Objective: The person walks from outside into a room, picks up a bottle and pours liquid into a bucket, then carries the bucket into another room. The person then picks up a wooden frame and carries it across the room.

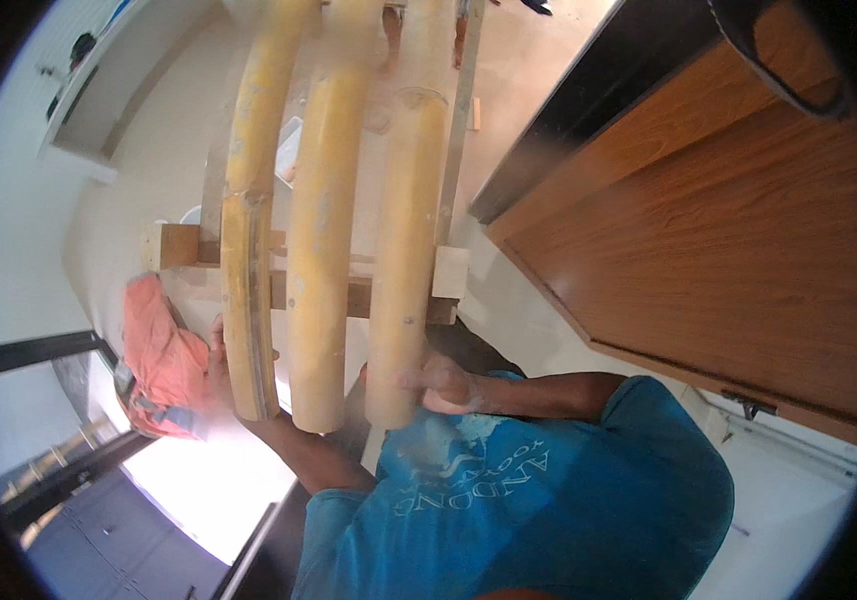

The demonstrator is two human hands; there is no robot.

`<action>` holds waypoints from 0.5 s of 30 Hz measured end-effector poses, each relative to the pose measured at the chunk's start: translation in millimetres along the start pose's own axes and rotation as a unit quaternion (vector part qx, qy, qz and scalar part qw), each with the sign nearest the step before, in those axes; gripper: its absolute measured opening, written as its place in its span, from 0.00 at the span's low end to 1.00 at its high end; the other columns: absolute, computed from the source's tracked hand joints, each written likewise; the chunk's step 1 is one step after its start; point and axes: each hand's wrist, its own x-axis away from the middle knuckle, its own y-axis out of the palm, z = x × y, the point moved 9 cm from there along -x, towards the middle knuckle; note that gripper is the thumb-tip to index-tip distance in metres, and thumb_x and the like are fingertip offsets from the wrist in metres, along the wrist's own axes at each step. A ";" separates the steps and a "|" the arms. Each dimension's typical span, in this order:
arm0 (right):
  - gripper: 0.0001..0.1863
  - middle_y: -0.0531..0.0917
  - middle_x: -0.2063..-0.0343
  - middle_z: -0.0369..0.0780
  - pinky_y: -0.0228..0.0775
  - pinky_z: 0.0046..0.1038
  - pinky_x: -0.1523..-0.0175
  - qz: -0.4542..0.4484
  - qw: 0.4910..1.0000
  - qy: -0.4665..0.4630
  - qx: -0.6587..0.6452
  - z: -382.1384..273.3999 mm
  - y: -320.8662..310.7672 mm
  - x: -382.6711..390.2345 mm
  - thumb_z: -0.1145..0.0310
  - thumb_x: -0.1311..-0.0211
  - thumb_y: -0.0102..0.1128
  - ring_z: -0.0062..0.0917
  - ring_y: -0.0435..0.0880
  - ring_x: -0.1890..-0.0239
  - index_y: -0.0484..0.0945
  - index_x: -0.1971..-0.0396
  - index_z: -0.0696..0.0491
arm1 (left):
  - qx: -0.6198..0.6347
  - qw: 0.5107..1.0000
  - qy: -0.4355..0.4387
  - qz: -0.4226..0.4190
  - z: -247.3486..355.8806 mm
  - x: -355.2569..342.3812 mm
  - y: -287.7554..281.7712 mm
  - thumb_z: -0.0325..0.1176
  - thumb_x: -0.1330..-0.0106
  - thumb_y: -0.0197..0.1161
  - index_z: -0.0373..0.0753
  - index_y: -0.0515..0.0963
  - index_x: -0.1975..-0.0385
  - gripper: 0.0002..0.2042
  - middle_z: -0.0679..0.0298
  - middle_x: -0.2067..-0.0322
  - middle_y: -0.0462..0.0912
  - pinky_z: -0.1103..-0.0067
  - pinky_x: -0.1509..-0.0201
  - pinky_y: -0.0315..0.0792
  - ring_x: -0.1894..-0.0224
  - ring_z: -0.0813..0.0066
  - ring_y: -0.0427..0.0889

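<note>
Three thick yellow bamboo poles reach away from me side by side, their near ends close to my body. My left hand (216, 352) is closed around the left bamboo pole (247, 300) near its end, mostly hidden beneath it. A dark lengthwise groove or split marks that pole's near section. The middle bamboo pole (320, 260) appears untouched by either hand. My right hand (445, 384) grips the right bamboo pole (403, 270), its thumb lying over the top. Under the poles runs a wooden crosspiece (348, 297) of a timber frame.
A salmon-coloured cloth (160, 335) hangs or lies left of the frame. To the right is a large brown wooden door or panel (688, 230). A whitish tub (289, 150) sits beyond, between the poles. Another person's legs (391, 40) show at the far end. The view is hazy there.
</note>
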 end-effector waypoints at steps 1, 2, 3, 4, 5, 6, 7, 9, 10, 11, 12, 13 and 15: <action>0.28 0.75 0.48 0.43 0.68 0.39 0.39 -0.014 1.000 0.004 0.016 3.7 3.5 2.3 0.68 0.37 0.63 0.31 0.74 0.43 0.63 0.39 0.53 | 0.014 1.000 -0.002 -0.014 1.6 0.0 1.1 0.47 0.32 0.50 0.32 0.66 0.44 0.25 0.49 0.61 0.81 0.80 0.77 0.78 0.75 0.67 0.82; 0.30 0.75 0.47 0.42 0.68 0.39 0.38 -0.019 1.000 -0.009 0.004 3.0 6.5 4.9 0.70 0.37 0.63 0.31 0.73 0.42 0.61 0.38 0.53 | 0.016 1.000 -0.004 -0.015 3.9 0.8 0.8 0.46 0.31 0.50 0.32 0.66 0.44 0.25 0.49 0.61 0.81 0.80 0.77 0.78 0.75 0.67 0.82; 0.33 0.73 0.45 0.42 0.66 0.39 0.37 -0.024 0.998 -0.007 0.049 5.2 10.2 8.1 0.69 0.38 0.64 0.32 0.72 0.40 0.58 0.36 0.53 | 0.017 1.000 -0.005 -0.019 6.3 3.3 1.0 0.46 0.31 0.50 0.32 0.66 0.44 0.24 0.49 0.61 0.81 0.80 0.77 0.78 0.75 0.67 0.82; 0.36 0.72 0.43 0.43 0.65 0.39 0.35 -0.024 0.997 -0.015 0.075 5.0 14.3 12.4 0.68 0.39 0.65 0.32 0.70 0.39 0.56 0.35 0.53 | 0.011 1.000 -0.006 -0.017 8.8 7.4 0.7 0.45 0.31 0.50 0.32 0.67 0.44 0.24 0.49 0.61 0.81 0.80 0.77 0.78 0.75 0.67 0.82; 0.39 0.70 0.42 0.43 0.63 0.39 0.34 -0.024 0.994 -0.027 0.104 4.0 19.5 18.0 0.68 0.39 0.66 0.32 0.69 0.38 0.53 0.33 0.53 | 0.003 1.000 -0.004 -0.016 11.5 12.8 0.5 0.45 0.31 0.50 0.32 0.67 0.44 0.24 0.49 0.61 0.81 0.80 0.77 0.78 0.75 0.67 0.82; 0.42 0.69 0.40 0.44 0.62 0.39 0.33 -0.045 0.984 -0.019 0.173 6.6 29.0 25.4 0.66 0.40 0.67 0.33 0.68 0.37 0.50 0.32 0.53 | -0.006 1.000 0.001 -0.017 14.5 18.8 1.0 0.44 0.31 0.50 0.31 0.67 0.44 0.24 0.49 0.61 0.81 0.80 0.77 0.78 0.75 0.68 0.82; 0.45 0.67 0.39 0.45 0.60 0.39 0.33 -0.054 0.971 -0.009 0.235 9.3 36.3 34.0 0.65 0.42 0.68 0.33 0.67 0.36 0.47 0.31 0.54 | -0.019 1.000 0.002 -0.016 16.2 24.4 1.3 0.44 0.31 0.50 0.31 0.67 0.44 0.23 0.49 0.61 0.81 0.80 0.77 0.78 0.75 0.68 0.82; 0.50 0.65 0.38 0.47 0.57 0.39 0.31 -0.043 0.954 0.036 0.294 18.0 43.9 51.6 0.61 0.44 0.71 0.35 0.65 0.35 0.44 0.30 0.55 | -0.043 0.999 0.000 -0.010 18.4 32.8 -1.6 0.43 0.31 0.51 0.31 0.67 0.45 0.23 0.49 0.61 0.81 0.80 0.77 0.78 0.75 0.68 0.82; 0.51 0.65 0.37 0.49 0.56 0.38 0.31 -0.034 0.949 0.051 0.309 19.6 46.8 58.0 0.58 0.45 0.71 0.35 0.65 0.34 0.44 0.31 0.56 | -0.049 0.999 0.004 -0.011 21.3 35.0 -2.4 0.42 0.31 0.51 0.31 0.68 0.45 0.22 0.50 0.61 0.81 0.80 0.77 0.77 0.75 0.68 0.82; 0.52 0.64 0.37 0.50 0.56 0.38 0.30 -0.037 0.940 0.073 0.331 23.0 50.1 62.2 0.56 0.45 0.71 0.36 0.64 0.34 0.44 0.31 0.57 | -0.055 0.998 0.005 -0.015 24.3 36.0 -3.8 0.42 0.31 0.51 0.31 0.68 0.45 0.22 0.50 0.61 0.81 0.80 0.77 0.77 0.75 0.68 0.82; 0.53 0.64 0.37 0.51 0.55 0.38 0.30 -0.035 0.930 0.091 0.353 26.0 51.8 63.7 0.53 0.46 0.71 0.37 0.63 0.33 0.44 0.31 0.58 | -0.061 0.998 0.011 -0.015 28.6 35.9 -6.7 0.41 0.31 0.51 0.31 0.68 0.45 0.22 0.50 0.61 0.81 0.80 0.77 0.77 0.75 0.69 0.82; 0.54 0.64 0.37 0.53 0.55 0.37 0.30 -0.046 0.917 0.116 0.380 32.2 53.9 63.5 0.51 0.46 0.70 0.38 0.63 0.33 0.44 0.31 0.60 | -0.067 0.998 0.014 -0.014 32.4 35.0 -10.7 0.41 0.31 0.51 0.30 0.68 0.45 0.21 0.50 0.61 0.81 0.80 0.77 0.77 0.75 0.69 0.82; 0.47 0.69 0.43 0.53 0.60 0.36 0.35 -0.056 0.884 0.180 0.427 50.0 52.8 60.0 0.46 0.46 0.67 0.38 0.68 0.38 0.55 0.37 0.61 | -0.085 0.996 0.017 -0.009 39.0 31.3 -21.3 0.40 0.31 0.51 0.30 0.69 0.46 0.21 0.50 0.62 0.81 0.80 0.77 0.77 0.75 0.69 0.82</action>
